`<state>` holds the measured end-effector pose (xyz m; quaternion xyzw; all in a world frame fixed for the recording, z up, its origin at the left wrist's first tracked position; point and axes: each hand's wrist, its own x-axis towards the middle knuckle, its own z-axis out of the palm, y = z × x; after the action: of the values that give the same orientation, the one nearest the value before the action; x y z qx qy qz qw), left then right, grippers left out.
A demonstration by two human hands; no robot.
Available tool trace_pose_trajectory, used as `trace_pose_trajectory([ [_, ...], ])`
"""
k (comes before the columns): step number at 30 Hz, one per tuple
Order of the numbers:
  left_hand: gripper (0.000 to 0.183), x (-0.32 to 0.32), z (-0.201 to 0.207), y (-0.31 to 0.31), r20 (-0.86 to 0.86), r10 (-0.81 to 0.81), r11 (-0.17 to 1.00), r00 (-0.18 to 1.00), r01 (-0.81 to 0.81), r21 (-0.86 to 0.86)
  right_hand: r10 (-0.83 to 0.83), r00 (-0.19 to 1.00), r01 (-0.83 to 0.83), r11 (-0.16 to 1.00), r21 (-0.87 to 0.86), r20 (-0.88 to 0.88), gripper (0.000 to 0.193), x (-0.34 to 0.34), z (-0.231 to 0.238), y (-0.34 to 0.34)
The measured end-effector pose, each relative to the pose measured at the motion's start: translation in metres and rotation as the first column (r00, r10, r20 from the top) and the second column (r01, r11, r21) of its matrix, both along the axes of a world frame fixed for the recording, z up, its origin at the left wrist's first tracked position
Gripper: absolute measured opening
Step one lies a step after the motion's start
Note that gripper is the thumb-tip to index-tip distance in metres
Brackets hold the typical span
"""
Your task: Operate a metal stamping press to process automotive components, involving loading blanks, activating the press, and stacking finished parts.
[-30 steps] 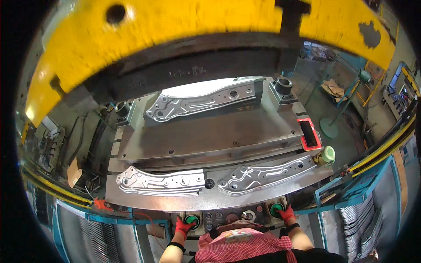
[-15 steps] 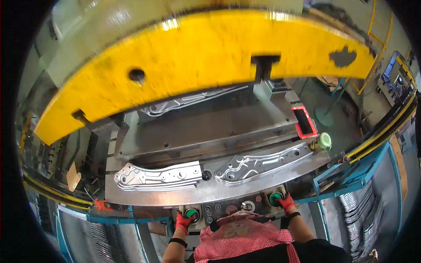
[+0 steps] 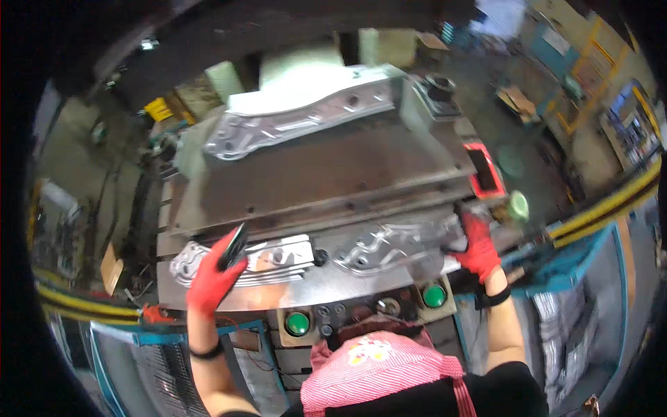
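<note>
My left hand [image 3: 210,281], in a red glove, is over the left stamped metal panel [image 3: 281,257] on the bench edge. Its fingers reach forward, blurred, the thumb side apart. A dark patch [image 3: 233,249] shows by the fingers; I cannot tell whether it is glove coating or a thing. My red-gloved right hand [image 3: 479,250] is closed round the right end of the other silver panel [image 3: 389,247], which is smeared by motion. Its fingers lie on the far side, the thumb on the near side. Farther back, a third panel [image 3: 306,121] lies on the die block [image 3: 333,174].
Two green push buttons [image 3: 297,323] sit on the control box at the front edge. A red-framed device [image 3: 484,170] and a pale green round knob [image 3: 517,206] stand at the right. Racks of stacked panels [image 3: 556,333] flank me. Yellow rails [image 3: 597,201] run alongside.
The big yellow press ram has gone from view, uncovering the back panel on the die. Both my hands have left the green buttons and moved forward to the two front panels.
</note>
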<state>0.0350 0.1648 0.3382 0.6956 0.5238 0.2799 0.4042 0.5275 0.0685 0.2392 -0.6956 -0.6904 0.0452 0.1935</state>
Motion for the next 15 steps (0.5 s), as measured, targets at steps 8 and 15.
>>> trace_pose_trajectory([
  [8, 0.049, 0.13, 0.019, 0.21, -0.611, 0.312, 0.552, 0.727, 0.386, 0.74, 0.44, 0.896, -0.324, 0.744, -0.585, 0.062, 0.107, -0.03, -0.008, 0.075],
  [15, 0.035, 0.129, 0.029, 0.228, -0.748, 0.307, 0.592, 0.588, 0.497, 0.634, 0.437, 0.899, -0.392, 0.765, -0.511, -0.035, 0.11, -0.012, -0.037, 0.074],
])
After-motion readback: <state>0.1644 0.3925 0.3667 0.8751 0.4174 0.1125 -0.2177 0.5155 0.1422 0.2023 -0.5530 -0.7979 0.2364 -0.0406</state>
